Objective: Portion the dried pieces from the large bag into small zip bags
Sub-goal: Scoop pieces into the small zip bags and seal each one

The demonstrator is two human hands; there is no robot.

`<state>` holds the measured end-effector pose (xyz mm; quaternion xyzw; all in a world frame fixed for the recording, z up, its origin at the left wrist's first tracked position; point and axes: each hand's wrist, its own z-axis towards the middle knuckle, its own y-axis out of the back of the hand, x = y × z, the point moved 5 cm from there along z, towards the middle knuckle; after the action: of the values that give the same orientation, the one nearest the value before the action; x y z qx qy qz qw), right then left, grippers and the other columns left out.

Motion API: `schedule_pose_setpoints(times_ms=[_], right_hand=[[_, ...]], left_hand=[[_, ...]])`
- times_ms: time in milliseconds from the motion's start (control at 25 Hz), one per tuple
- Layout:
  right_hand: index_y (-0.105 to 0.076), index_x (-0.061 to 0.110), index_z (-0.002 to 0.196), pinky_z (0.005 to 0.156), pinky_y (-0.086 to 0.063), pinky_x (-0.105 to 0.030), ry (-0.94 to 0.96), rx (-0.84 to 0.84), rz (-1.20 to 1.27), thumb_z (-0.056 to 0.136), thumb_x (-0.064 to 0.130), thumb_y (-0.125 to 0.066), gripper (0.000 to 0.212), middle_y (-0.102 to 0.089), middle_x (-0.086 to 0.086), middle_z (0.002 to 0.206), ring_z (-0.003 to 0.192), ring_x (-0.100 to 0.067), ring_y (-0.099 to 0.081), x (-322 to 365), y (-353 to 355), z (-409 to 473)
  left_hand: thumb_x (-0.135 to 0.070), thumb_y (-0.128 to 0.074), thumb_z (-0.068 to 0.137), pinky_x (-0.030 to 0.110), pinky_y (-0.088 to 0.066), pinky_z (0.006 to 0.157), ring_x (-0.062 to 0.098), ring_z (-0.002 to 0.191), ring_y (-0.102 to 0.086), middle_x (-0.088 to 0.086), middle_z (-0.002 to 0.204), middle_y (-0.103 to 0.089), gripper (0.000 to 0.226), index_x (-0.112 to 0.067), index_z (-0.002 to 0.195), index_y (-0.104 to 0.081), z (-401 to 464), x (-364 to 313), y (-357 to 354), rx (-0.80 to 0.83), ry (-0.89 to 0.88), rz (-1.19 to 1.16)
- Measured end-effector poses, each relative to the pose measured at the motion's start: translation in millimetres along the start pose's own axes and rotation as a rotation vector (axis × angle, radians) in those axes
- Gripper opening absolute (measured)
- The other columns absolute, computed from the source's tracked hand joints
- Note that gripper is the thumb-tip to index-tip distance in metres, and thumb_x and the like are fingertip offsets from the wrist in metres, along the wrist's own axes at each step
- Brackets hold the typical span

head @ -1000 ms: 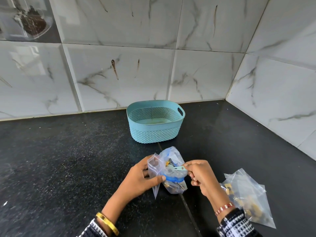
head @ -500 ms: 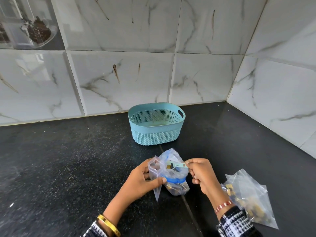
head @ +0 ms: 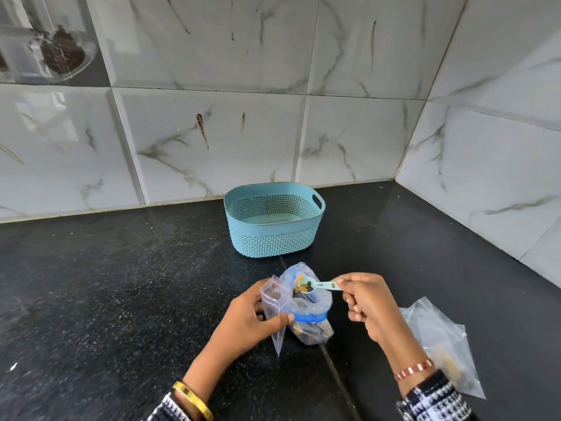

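The large clear bag (head: 312, 311) with a blue band stands on the black counter, dried pieces visible in its bottom. My right hand (head: 368, 302) pinches the handle of a small teal spoon (head: 320, 286), whose bowl holds yellow and dark pieces above the bag's open mouth. My left hand (head: 252, 320) grips a small clear zip bag (head: 273, 311) upright against the large bag's left side. More clear zip bags (head: 440, 341) with some pieces inside lie by my right wrist.
A teal perforated basket (head: 274, 220) sits behind the bags near the tiled wall, nothing visible inside. Marble-look tiles close the back and the right side. The black counter (head: 106, 299) stretches to the left.
My right hand has lifted the teal spoon out of the large bag, loaded with pieces. The left hand keeps its hold on the small zip bag.
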<state>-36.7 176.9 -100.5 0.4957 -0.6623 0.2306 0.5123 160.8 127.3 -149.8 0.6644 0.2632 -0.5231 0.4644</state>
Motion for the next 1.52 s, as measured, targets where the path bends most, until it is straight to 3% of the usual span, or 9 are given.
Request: schedule_pose_setpoints(times_ms=[320,480,600,720,920,1080,1240,1360,1520], right_hand=[[-0.067,0.013,0.084,0.042,-0.028,-0.020,0.197,0.032,-0.103,0.091,0.007,-0.052,0.018,-0.043,0.001,0.052,0.043,-0.006,-0.033,22,-18,-28],[-0.069,0.013,0.097,0.055,-0.037,-0.007,0.518,-0.062,-0.491,0.092,0.011,-0.052,0.018,-0.062,0.005,0.083,0.062,0.001,-0.049,31,-36,-37],[-0.069,0.009,0.106,0.069,-0.047,-0.013,0.693,-0.097,-0.564,0.092,0.010,-0.052,0.022,-0.068,-0.001,0.097,0.076,-0.003,-0.057,33,-41,-45],[-0.071,0.011,0.105,0.067,-0.047,-0.023,0.888,-0.055,-0.666,0.090,0.006,-0.054,0.023,-0.067,-0.005,0.089,0.077,-0.012,-0.058,37,-48,-53],[-0.073,0.011,0.094,0.059,-0.042,-0.012,1.124,-0.153,-0.787,0.074,0.003,-0.059,0.026,-0.065,-0.001,0.074,0.067,-0.011,-0.060,36,-45,-57],[-0.072,0.012,0.097,0.056,-0.046,-0.015,1.056,-0.215,-0.563,0.084,0.005,-0.058,0.020,-0.064,0.002,0.075,0.063,-0.008,-0.058,38,-29,-58],[-0.070,0.015,0.095,0.058,-0.039,-0.011,0.639,-0.240,-0.476,0.090,0.012,-0.055,0.016,-0.060,0.011,0.069,0.062,-0.002,-0.055,24,-7,-24],[-0.069,0.014,0.091,0.054,-0.041,-0.019,0.409,-0.153,-0.486,0.091,0.015,-0.054,0.016,-0.061,0.002,0.059,0.047,-0.003,-0.051,0,-5,-1],[-0.066,0.014,0.089,0.050,-0.041,-0.021,0.318,-0.025,-0.424,0.091,0.017,-0.054,0.012,-0.061,-0.004,0.058,0.035,0.001,-0.048,-13,-16,7]], left_hand=[[-0.029,-0.078,0.071,0.030,-0.053,0.092,0.003,0.103,-0.063,-0.014,0.113,-0.066,0.062,-0.039,0.122,-0.045,1,-5,-2,-0.003,-0.032,0.025],[-0.026,-0.078,0.071,0.026,-0.053,0.091,0.001,0.101,-0.064,-0.017,0.109,-0.065,0.057,-0.048,0.110,-0.043,2,-6,-4,0.001,-0.042,0.023],[-0.027,-0.079,0.070,0.026,-0.053,0.091,0.002,0.100,-0.065,-0.016,0.108,-0.066,0.058,-0.045,0.114,-0.045,2,-5,-3,-0.007,-0.051,0.022],[-0.027,-0.079,0.070,0.027,-0.053,0.091,0.000,0.098,-0.065,-0.016,0.104,-0.067,0.053,-0.043,0.111,-0.049,2,-4,-2,-0.017,-0.061,0.031],[-0.029,-0.079,0.070,0.035,-0.053,0.091,0.003,0.099,-0.065,-0.016,0.103,-0.068,0.047,-0.048,0.102,-0.050,3,-1,-1,-0.016,-0.062,0.052],[-0.034,-0.080,0.068,0.029,-0.051,0.095,-0.003,0.102,-0.061,-0.023,0.107,-0.063,0.059,-0.048,0.112,-0.042,1,-5,-2,0.009,-0.069,0.060],[-0.058,-0.079,0.052,0.015,-0.043,0.090,-0.017,0.101,-0.055,-0.035,0.102,-0.063,0.068,-0.052,0.110,-0.044,-4,-3,1,0.049,-0.057,0.037],[-0.075,-0.071,0.046,0.032,-0.045,0.098,-0.004,0.111,-0.056,-0.024,0.117,-0.062,0.081,-0.046,0.119,-0.049,-5,2,3,0.054,-0.079,0.016],[-0.080,-0.065,0.047,0.042,-0.045,0.102,0.005,0.116,-0.055,-0.014,0.131,-0.054,0.090,-0.036,0.123,-0.051,-6,4,4,0.051,-0.087,0.024]])
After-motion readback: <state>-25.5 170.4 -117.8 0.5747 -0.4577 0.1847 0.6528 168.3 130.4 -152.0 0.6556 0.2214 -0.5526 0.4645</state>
